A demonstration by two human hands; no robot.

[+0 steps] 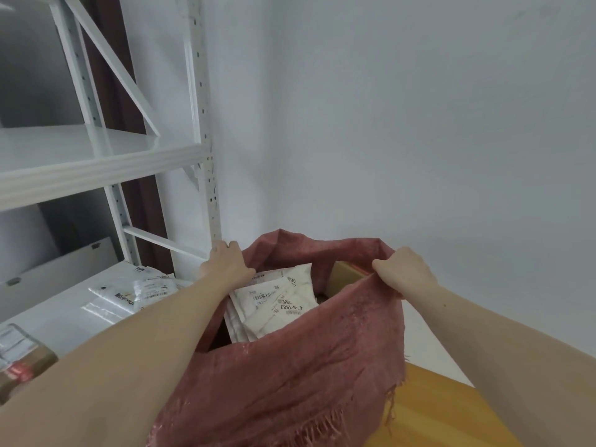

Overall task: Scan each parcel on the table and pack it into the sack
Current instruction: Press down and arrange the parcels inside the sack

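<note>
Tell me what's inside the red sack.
Inside the red woven sack, held open at its rim by the left hand and right hand, lie white labelled parcels and a cardboard box. Whatever lies beneath them is hidden.

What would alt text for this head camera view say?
Both bare hands, left hand and right hand, grip the rim of a reddish woven sack, holding it open over white labelled mailer parcels. More clear plastic parcels lie on the white table at left.
</note>
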